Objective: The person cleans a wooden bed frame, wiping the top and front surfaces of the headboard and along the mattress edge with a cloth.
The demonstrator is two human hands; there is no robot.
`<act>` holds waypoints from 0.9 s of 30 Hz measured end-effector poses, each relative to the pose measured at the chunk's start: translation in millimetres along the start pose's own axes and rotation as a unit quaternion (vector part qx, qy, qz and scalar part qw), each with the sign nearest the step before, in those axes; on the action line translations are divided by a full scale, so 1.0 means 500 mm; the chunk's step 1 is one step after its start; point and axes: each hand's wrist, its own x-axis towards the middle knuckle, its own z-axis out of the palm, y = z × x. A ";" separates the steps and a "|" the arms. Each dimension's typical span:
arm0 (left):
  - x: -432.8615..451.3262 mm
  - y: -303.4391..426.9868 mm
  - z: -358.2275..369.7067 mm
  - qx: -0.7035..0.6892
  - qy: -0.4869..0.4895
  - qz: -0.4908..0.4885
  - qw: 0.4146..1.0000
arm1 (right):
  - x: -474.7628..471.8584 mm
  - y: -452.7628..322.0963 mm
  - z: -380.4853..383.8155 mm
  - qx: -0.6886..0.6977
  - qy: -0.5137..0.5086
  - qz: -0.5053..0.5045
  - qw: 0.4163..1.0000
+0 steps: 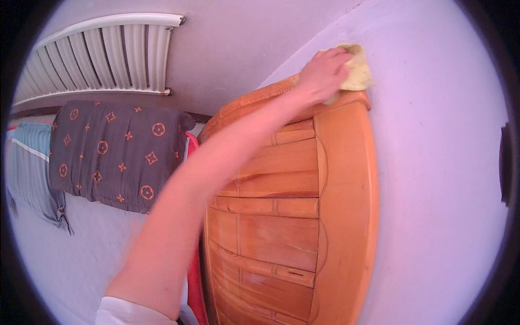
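Note:
My left hand (327,71) is at the top corner of an orange-brown wooden headboard (345,183), its arm stretched across the view from the lower left. In its fingers is a pale yellow cloth (358,71), bunched up and lying against the far end of the headboard's top rail, beside the wall. The hand and cloth are slightly blurred. Below them run the headboard's carved panels (276,239), partly covered by the forearm. My right hand is out of view.
A dark bundle of bedding with orange motifs (109,152) rests on a white sheet (93,239) at left, beside blue-grey fabric (34,166). Red fabric (194,280) edges the headboard. A white radiator (105,57) hangs on the wall (227,44). Another wall (430,162) adjoins the headboard.

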 end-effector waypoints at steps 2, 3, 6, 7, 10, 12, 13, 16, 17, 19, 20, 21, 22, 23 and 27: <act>0.013 -0.018 0.043 0.081 0.035 0.021 0.996 | -0.001 0.002 -0.003 -0.009 -0.005 0.008 1.000; 0.015 -0.026 0.054 0.055 0.026 -0.007 0.998 | -0.005 0.004 -0.007 -0.021 -0.008 0.014 1.000; -0.011 -0.153 -0.009 -0.007 -0.206 -0.254 0.945 | -0.010 0.007 -0.012 -0.012 -0.009 0.016 1.000; -0.052 -0.192 -0.028 -0.108 -0.199 -0.323 0.919 | -0.012 0.008 -0.014 -0.010 -0.005 0.020 1.000; -0.140 -0.265 -0.105 -0.187 -0.263 -0.411 0.853 | -0.014 0.010 -0.010 -0.007 -0.001 0.034 0.999; -0.204 -0.426 -0.186 -0.162 -0.278 -0.394 0.861 | -0.012 0.007 -0.007 -0.013 0.002 0.018 1.000; -0.248 -0.497 -0.209 -0.225 -0.225 -0.428 0.846 | -0.020 0.011 -0.001 -0.008 -0.003 0.020 1.000; -0.330 -0.487 -0.191 -0.165 -0.174 -0.425 0.873 | -0.062 0.028 0.002 -0.013 0.005 0.054 0.998; -0.356 -0.499 -0.187 -0.169 -0.175 -0.431 0.869 | -0.071 0.030 0.001 -0.007 0.017 0.054 0.998; -0.406 -0.548 -0.194 -0.177 -0.142 -0.424 0.877 | -0.105 0.042 0.007 -0.001 0.025 0.057 0.998; -0.431 -0.579 -0.202 -0.128 -0.150 -0.364 0.910 | -0.131 0.055 0.008 -0.032 0.045 0.076 0.996; -0.456 -0.647 -0.231 -0.123 -0.153 -0.366 0.909 | -0.147 0.065 0.010 -0.055 0.066 0.093 0.992; -0.476 -0.724 -0.278 -0.085 -0.164 -0.450 0.873 | -0.145 0.066 0.004 -0.044 0.061 0.094 0.993; -0.490 -0.765 -0.304 -0.049 -0.172 -0.529 0.830 | -0.126 0.060 0.000 -0.041 0.034 0.084 0.995; -0.607 -0.781 -0.302 0.027 -0.028 -0.457 0.888 | -0.060 0.039 -0.009 -0.039 -0.004 0.047 0.998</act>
